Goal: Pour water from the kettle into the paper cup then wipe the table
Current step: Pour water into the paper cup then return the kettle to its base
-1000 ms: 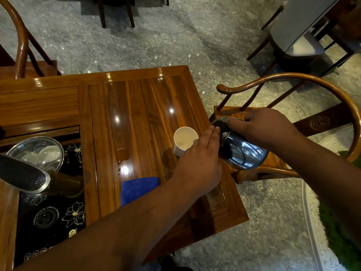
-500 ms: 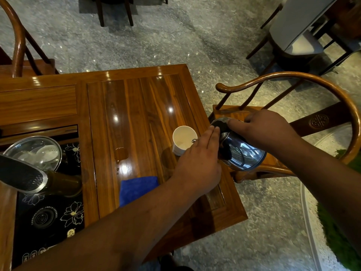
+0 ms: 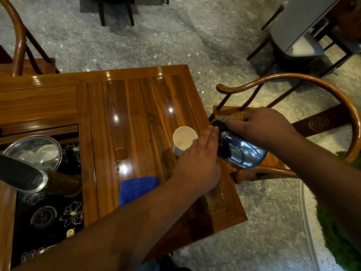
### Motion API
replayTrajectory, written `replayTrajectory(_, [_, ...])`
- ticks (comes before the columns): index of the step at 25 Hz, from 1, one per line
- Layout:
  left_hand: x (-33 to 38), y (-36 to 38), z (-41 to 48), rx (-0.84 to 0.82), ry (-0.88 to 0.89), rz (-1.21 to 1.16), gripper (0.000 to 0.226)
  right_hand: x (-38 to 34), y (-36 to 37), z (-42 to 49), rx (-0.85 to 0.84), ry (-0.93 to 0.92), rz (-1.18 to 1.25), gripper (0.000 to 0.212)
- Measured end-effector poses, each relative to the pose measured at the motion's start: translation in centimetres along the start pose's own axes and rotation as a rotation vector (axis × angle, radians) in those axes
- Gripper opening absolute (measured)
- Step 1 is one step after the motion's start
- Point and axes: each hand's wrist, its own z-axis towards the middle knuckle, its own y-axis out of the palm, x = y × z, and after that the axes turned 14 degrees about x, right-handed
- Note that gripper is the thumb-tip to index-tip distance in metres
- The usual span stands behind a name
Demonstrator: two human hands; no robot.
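Note:
A white paper cup (image 3: pixel 183 139) stands upright on the glossy wooden table (image 3: pixel 136 114) near its right edge, with a little water in its bottom. A shiny steel kettle (image 3: pixel 240 149) is tilted toward the cup from the right, its spout at the cup's rim. My left hand (image 3: pixel 197 165) grips the kettle's black handle. My right hand (image 3: pixel 261 130) rests on top of the kettle, fingers pressing its lid. A blue cloth (image 3: pixel 136 188) lies on the table beside my left forearm. A small puddle (image 3: pixel 121 154) sits left of the cup.
A black tea stove panel (image 3: pixel 48 212) with a glass-lidded pot (image 3: pixel 35 151) and a dark strainer (image 3: pixel 21 177) fills the table's left side. A round-backed wooden chair (image 3: pixel 293 106) stands close against the right edge. Another chair (image 3: pixel 17 36) is at far left.
The kettle and both hands hold nearly the same pose. The view has shifted only slightly.

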Motion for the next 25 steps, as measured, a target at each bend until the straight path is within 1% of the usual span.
replayTrajectory(1, [0.0, -0.1, 0.0, 0.003, 0.011, 0.002, 0.087, 0.3, -0.2, -0.3, -0.044, 0.032, 0.046, 0.068])
replayTrajectory(2, [-0.1, -0.2, 0.0, 0.007, 0.026, 0.008, 0.086, 0.5, -0.2, -0.5, -0.044, 0.051, 0.064, 0.07])
replayTrajectory(3, [-0.2, -0.3, -0.1, 0.011, 0.042, 0.015, 0.086, 0.5, -0.2, -0.8, -0.072, 0.097, 0.114, 0.068])
replayTrajectory(4, [-0.2, -0.4, -0.1, 0.014, 0.056, 0.022, 0.085, 0.1, 0.3, -1.5, -0.06, 0.14, 0.133, 0.057])
replayTrajectory(5, [-0.3, -0.5, -0.2, 0.015, 0.067, 0.025, 0.084, -0.2, 0.9, -2.4, 0.01, 0.18, 0.158, 0.041])
replayTrajectory(6, [-0.2, -0.7, -0.3, 0.013, 0.079, 0.022, 0.082, -0.5, 1.3, -3.0, 0.055, 0.327, 0.218, 0.041])
replayTrajectory(7, [-0.1, -0.9, -0.4, 0.006, 0.096, 0.016, 0.081, -0.8, 1.5, -3.7, 0.094, 0.535, 0.387, 0.056])
replayTrajectory(8, [0.0, -1.0, -0.5, 0.002, 0.12, 0.01, 0.078, -1.3, 1.8, -4.4, 0.113, 0.701, 0.532, 0.066])
replayTrajectory(10, [0.1, -1.4, -0.9, 0.01, 0.171, -0.01, 0.072, -2.6, 2.2, -5.9, 0.141, 0.837, 0.692, 0.073])
replayTrajectory(13, [-0.3, -2.4, -1.8, 0.019, 0.204, -0.047, 0.059, -4.8, 2.7, -8.1, 0.202, 0.989, 0.964, 0.062])
replayTrajectory(16, [-1.3, -4.1, -2.7, 0.022, 0.224, -0.055, 0.051, -7.4, 4.3, -9.3, 0.214, 1.079, 1.165, 0.063])
replayTrajectory(18, [-2.0, -5.5, -3.5, 0.037, 0.236, -0.046, 0.048, -9.4, 5.2, -9.7, 0.214, 1.115, 1.247, 0.07])
replayTrajectory(20, [-2.8, -6.7, -4.7, 0.082, 0.269, -0.035, 0.045, -11.3, 6.0, -9.6, 0.223, 1.113, 1.314, 0.076])
replayTrajectory(22, [-3.8, -7.7, -6.1, 0.144, 0.286, -0.025, 0.042, -13.3, 6.5, -9.1, 0.225, 1.076, 1.347, 0.073])
replayTrajectory(25, [-5.7, -9.2, -8.5, 0.215, 0.283, -0.002, 0.037, -16.1, 7.0, -8.2, 0.234, 1.02, 1.394, 0.058])
